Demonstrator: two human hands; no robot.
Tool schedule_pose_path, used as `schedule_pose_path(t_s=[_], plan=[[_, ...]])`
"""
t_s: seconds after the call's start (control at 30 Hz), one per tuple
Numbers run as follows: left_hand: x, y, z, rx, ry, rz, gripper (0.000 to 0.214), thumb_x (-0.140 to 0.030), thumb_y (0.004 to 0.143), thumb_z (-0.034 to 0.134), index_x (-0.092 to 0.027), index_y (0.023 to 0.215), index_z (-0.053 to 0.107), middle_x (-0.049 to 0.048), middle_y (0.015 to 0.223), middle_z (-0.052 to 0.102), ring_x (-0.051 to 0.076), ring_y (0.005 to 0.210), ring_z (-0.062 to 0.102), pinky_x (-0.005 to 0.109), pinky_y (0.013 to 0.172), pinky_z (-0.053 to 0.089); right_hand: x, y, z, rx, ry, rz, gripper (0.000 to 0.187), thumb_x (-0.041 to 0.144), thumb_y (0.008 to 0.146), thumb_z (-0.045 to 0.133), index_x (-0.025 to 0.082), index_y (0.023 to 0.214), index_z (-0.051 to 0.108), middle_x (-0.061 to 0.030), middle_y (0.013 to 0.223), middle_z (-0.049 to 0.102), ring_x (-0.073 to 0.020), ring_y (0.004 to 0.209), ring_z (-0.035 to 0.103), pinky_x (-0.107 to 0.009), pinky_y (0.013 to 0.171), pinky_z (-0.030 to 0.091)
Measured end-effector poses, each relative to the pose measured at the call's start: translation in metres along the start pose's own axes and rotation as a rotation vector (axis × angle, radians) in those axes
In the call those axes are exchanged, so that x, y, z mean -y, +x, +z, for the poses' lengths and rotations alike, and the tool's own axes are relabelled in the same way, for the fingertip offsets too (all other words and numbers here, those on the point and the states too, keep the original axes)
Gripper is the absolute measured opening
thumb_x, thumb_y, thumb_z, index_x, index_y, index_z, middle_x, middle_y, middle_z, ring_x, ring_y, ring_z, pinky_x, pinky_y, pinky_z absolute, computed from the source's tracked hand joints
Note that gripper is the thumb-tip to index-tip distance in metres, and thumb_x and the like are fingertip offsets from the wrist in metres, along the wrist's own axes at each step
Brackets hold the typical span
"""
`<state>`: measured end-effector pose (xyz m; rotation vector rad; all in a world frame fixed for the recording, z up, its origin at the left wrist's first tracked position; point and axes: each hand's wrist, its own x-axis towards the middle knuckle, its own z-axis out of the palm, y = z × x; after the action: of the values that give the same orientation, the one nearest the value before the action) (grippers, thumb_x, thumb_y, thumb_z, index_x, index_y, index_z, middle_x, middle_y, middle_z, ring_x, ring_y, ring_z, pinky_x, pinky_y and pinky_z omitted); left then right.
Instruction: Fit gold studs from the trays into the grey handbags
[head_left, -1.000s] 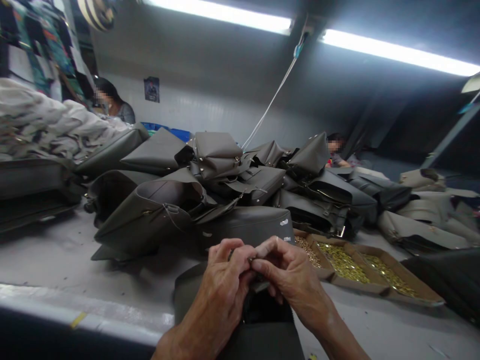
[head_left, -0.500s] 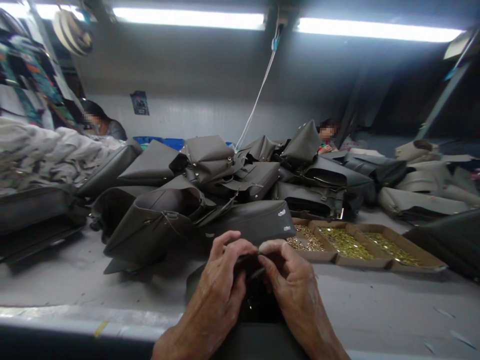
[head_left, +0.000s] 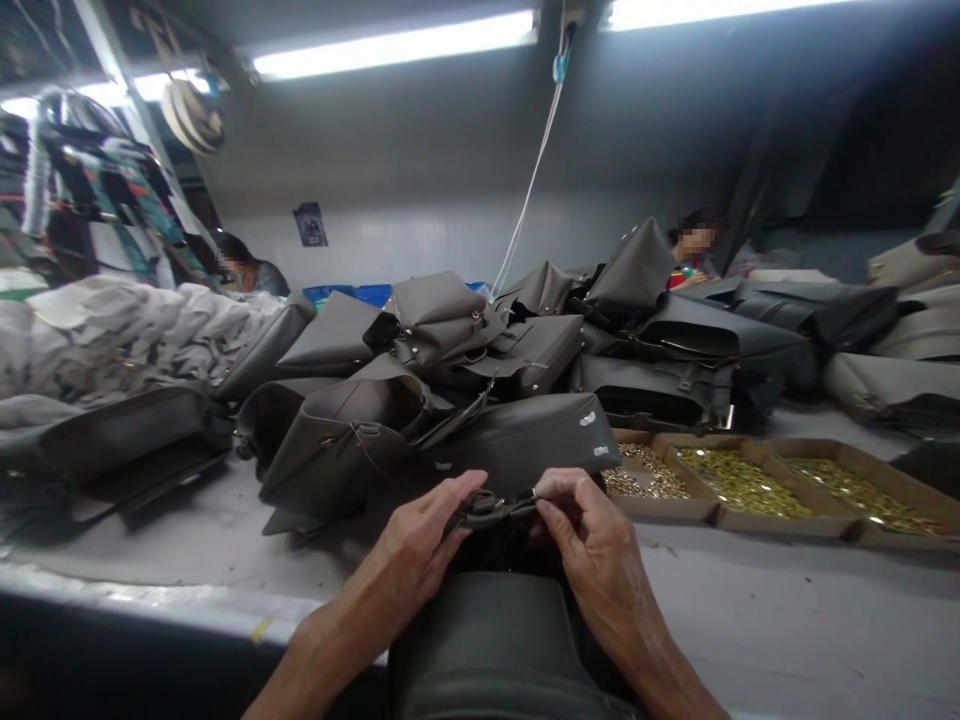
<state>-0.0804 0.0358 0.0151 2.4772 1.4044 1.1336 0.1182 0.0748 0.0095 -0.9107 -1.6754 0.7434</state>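
In the head view, the left hand (head_left: 420,535) and right hand (head_left: 596,530) are both pinching a thin dark strap (head_left: 499,513). A dark bag (head_left: 487,635) is sitting right under them, at the near edge of the surface (head_left: 772,610). More bags (head_left: 517,435) are lying piled behind. Boxes (head_left: 720,517) are holding shiny gold bits (head_left: 739,480) on the right.

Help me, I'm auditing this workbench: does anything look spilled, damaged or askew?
The grey bags lie heaped at mixed angles, which looks untidy, and a small scrap lies loose before the cardboard trays. No clear spill or damage stands out.
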Motion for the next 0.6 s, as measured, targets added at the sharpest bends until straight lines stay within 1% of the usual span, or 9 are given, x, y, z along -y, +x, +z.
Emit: schedule_pose_path(t_s=[0.1, 0.13, 0.2, 0.27, 0.37, 0.47, 0.53, 0.6], plan=[[0.005, 0.003, 0.001, 0.051, 0.075, 0.114, 0.049, -0.007, 0.089, 0.041, -0.025, 0.135, 0.040, 0.0069, 0.125, 0.055, 0.015, 0.114, 0.055, 0.028, 0.098, 0.048, -0.002, -0.002, -0.002, -0.007, -0.031, -0.011, 0.011, 0.028, 0.090, 0.049, 0.019, 0.086, 0.054, -0.0023, 0.077, 0.060, -0.0156, 0.065, 0.059, -0.026, 0.062, 0.049], [0.005, 0.005, 0.001, 0.044, 0.103, 0.141, 0.047, -0.007, 0.090, 0.041, -0.024, 0.134, 0.041, 0.0073, 0.124, 0.055, 0.015, 0.112, 0.055, 0.028, 0.096, 0.049, -0.002, -0.002, -0.002, -0.015, -0.040, -0.013, 0.011, 0.028, 0.091, 0.049, 0.019, 0.087, 0.054, -0.0022, 0.077, 0.060, -0.0158, 0.066, 0.059, -0.026, 0.062, 0.049], [0.006, 0.010, 0.002, -0.009, 0.135, 0.184, 0.040, -0.011, 0.091, 0.043, -0.020, 0.130, 0.046, 0.0085, 0.115, 0.058, 0.016, 0.105, 0.058, 0.027, 0.091, 0.051, -0.001, -0.003, -0.003, -0.036, -0.045, -0.030, 0.011, 0.029, 0.091, 0.049, 0.019, 0.089, 0.054, -0.0022, 0.078, 0.061, -0.0155, 0.065, 0.060, -0.025, 0.061, 0.050], [0.006, 0.014, 0.002, -0.055, 0.129, 0.182, 0.033, -0.017, 0.092, 0.045, -0.017, 0.125, 0.050, 0.0091, 0.107, 0.060, 0.017, 0.098, 0.059, 0.027, 0.085, 0.053, 0.000, -0.004, -0.003, -0.051, -0.043, -0.059, 0.011, 0.029, 0.091, 0.049, 0.020, 0.089, 0.055, -0.0013, 0.077, 0.061, -0.0144, 0.062, 0.060, -0.024, 0.059, 0.050], [0.006, 0.018, 0.001, -0.078, 0.084, 0.105, 0.029, -0.022, 0.094, 0.044, -0.015, 0.121, 0.052, 0.0095, 0.103, 0.059, 0.017, 0.094, 0.058, 0.028, 0.082, 0.053, 0.000, -0.003, 0.000, -0.060, -0.047, -0.125, 0.010, 0.027, 0.091, 0.050, 0.020, 0.088, 0.056, -0.0001, 0.076, 0.062, -0.0128, 0.057, 0.059, -0.022, 0.057, 0.049], [0.007, 0.018, -0.002, -0.108, 0.002, -0.021, 0.028, -0.025, 0.095, 0.041, -0.016, 0.118, 0.055, 0.0085, 0.102, 0.059, 0.017, 0.093, 0.059, 0.028, 0.083, 0.052, 0.005, -0.002, 0.002, -0.038, -0.072, -0.201, 0.008, 0.024, 0.091, 0.050, 0.022, 0.087, 0.056, 0.0010, 0.075, 0.062, -0.0119, 0.055, 0.059, -0.022, 0.056, 0.049], [0.007, 0.019, -0.004, -0.145, -0.062, -0.136, 0.028, -0.028, 0.095, 0.042, -0.018, 0.115, 0.059, 0.0078, 0.103, 0.061, 0.017, 0.095, 0.059, 0.028, 0.084, 0.051, 0.014, -0.002, 0.004, 0.014, -0.099, -0.248, 0.007, 0.020, 0.091, 0.049, 0.022, 0.088, 0.055, 0.0020, 0.073, 0.061, -0.0112, 0.055, 0.059, -0.021, 0.056, 0.048], [0.006, 0.019, -0.007, -0.167, -0.134, -0.253, 0.028, -0.032, 0.094, 0.043, -0.019, 0.110, 0.063, 0.0065, 0.104, 0.064, 0.018, 0.099, 0.060, 0.029, 0.085, 0.051, 0.026, -0.004, 0.008, 0.119, -0.116, -0.312, 0.009, 0.016, 0.090, 0.049, 0.023, 0.088, 0.054, 0.0018, 0.074, 0.061, -0.0108, 0.058, 0.059, -0.020, 0.057, 0.048]])
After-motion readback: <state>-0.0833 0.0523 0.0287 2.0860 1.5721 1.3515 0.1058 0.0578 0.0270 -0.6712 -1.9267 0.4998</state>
